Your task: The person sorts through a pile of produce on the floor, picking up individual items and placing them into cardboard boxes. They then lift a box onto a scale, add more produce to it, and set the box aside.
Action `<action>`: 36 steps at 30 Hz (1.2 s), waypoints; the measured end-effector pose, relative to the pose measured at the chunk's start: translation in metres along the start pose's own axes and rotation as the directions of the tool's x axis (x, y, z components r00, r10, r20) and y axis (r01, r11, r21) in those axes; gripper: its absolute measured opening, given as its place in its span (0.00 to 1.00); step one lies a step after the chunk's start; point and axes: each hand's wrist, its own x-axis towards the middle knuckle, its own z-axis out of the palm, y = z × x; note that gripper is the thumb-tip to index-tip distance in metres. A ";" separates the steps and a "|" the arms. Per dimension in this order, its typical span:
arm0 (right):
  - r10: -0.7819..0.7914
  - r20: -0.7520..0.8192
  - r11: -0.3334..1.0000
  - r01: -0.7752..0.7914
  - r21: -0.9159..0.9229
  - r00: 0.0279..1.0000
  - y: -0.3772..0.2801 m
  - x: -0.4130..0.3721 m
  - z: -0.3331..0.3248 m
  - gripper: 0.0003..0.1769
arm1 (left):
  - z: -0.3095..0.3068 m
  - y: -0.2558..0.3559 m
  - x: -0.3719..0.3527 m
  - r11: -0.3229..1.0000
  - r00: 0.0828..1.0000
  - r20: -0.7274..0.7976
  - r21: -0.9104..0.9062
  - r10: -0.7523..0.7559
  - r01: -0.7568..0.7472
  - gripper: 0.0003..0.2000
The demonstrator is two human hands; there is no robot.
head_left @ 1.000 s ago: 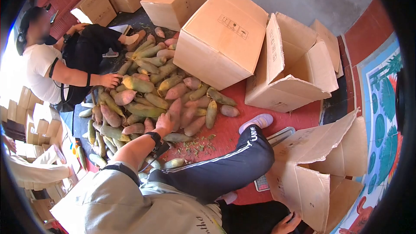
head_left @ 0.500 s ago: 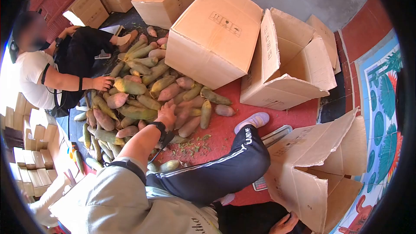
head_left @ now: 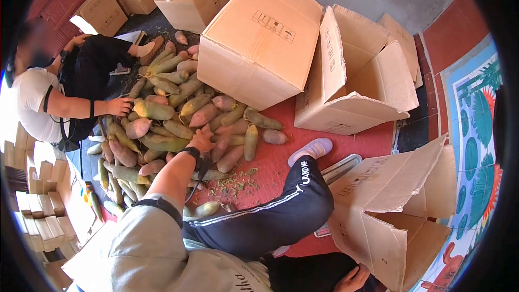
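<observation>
- Now, the left hand (head_left: 201, 140) is stretched out over a pile of roots (head_left: 173, 113), long green and pink ones heaped on the red floor (head_left: 281, 165).
- Its fingers curl down onto a pink root (head_left: 220, 147) at the near edge of the heap. Whether they have closed round it or only rest on it cannot be told.
- A black watch (head_left: 191, 153) sits on that wrist, with a cord hanging below it.
- The right hand (head_left: 354, 280) lies low at the bottom edge, well apart from the left. Its fingers are loosely apart with nothing in them, just beside a torn cardboard box (head_left: 389, 216).
- The person's own leg (head_left: 265, 216), in dark trousers with a white stripe, reaches between the two hands, and the pale shoe (head_left: 311, 148) rests on the red floor near the heap.
- A co-worker's hand (head_left: 120, 106) touches a green root (head_left: 154, 110) on the far left side of the pile.
- Behind the heap stands a closed box (head_left: 259, 38), touching the roots. Beside it an open box (head_left: 357, 75) lies on its side.
</observation>
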 end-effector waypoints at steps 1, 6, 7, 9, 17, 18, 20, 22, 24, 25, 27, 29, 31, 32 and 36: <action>0.000 0.000 1.000 0.000 0.000 1.000 0.001 0.000 0.001 0.09 | 0.001 0.000 -0.001 1.000 0.999 -0.030 0.003 0.010 -0.010 0.26; -0.007 -0.008 1.000 0.007 0.000 1.000 0.001 0.000 0.005 0.08 | 0.002 -0.006 -0.020 0.984 0.959 -0.243 0.135 0.147 -0.117 0.18; -0.007 -0.010 1.000 0.007 0.001 1.000 0.000 0.001 0.004 0.08 | 0.004 -0.008 -0.024 0.973 0.930 -0.304 0.160 0.208 -0.166 0.16; -0.010 -0.015 1.000 0.010 0.004 1.000 -0.002 0.001 0.003 0.08 | 0.009 -0.004 -0.039 0.971 0.898 -0.379 0.166 0.222 -0.170 0.16; -0.017 -0.028 1.000 0.017 0.010 0.999 -0.003 0.002 0.000 0.08 | 0.011 0.015 -0.105 0.916 0.837 -0.378 0.222 0.396 -0.333 0.35; -0.018 -0.033 1.000 0.018 0.017 0.999 -0.003 0.001 0.000 0.08 | 0.012 0.016 -0.107 0.910 0.843 -0.350 0.223 0.409 -0.349 0.35; -0.011 -0.039 1.000 0.012 0.024 0.999 -0.004 0.000 -0.002 0.08 | 0.008 0.015 -0.109 0.900 0.842 -0.323 0.209 0.432 -0.382 0.33; -0.004 -0.044 0.999 0.006 0.034 0.999 -0.004 -0.002 -0.002 0.08 | -0.003 0.015 -0.116 0.915 0.866 -0.299 0.190 0.400 -0.356 0.29; 0.012 -0.049 0.999 -0.011 0.034 0.999 -0.003 -0.004 -0.002 0.07 | -0.007 0.014 -0.115 0.924 0.881 -0.286 0.185 0.377 -0.336 0.28; 0.016 -0.053 0.999 -0.014 0.037 0.998 -0.003 -0.004 -0.002 0.07 | -0.008 0.013 -0.113 0.933 0.897 -0.266 0.176 0.353 -0.315 0.26; 0.031 -0.053 0.999 -0.029 0.034 0.998 -0.002 -0.005 -0.003 0.07 | -0.006 0.011 -0.108 0.937 0.915 -0.223 0.179 0.336 -0.301 0.26; 0.023 -0.068 0.999 -0.021 0.037 0.997 -0.002 -0.006 -0.003 0.07 | -0.006 0.009 -0.107 0.941 0.931 -0.178 0.181 0.317 -0.286 0.25; 0.014 -0.081 0.999 -0.011 0.039 0.997 -0.001 -0.007 -0.004 0.07 | -0.006 0.006 -0.108 0.928 0.921 -0.184 0.215 0.343 -0.303 0.26; 0.023 -0.081 0.999 -0.019 0.048 0.996 -0.001 -0.007 -0.004 0.07 | -0.009 0.005 -0.109 0.928 0.920 -0.187 0.216 0.344 -0.303 0.26; 0.018 -0.105 0.997 -0.010 0.076 0.994 0.001 -0.008 -0.004 0.08 | -0.030 0.009 -0.115 0.908 0.950 -0.053 0.314 0.309 -0.278 0.26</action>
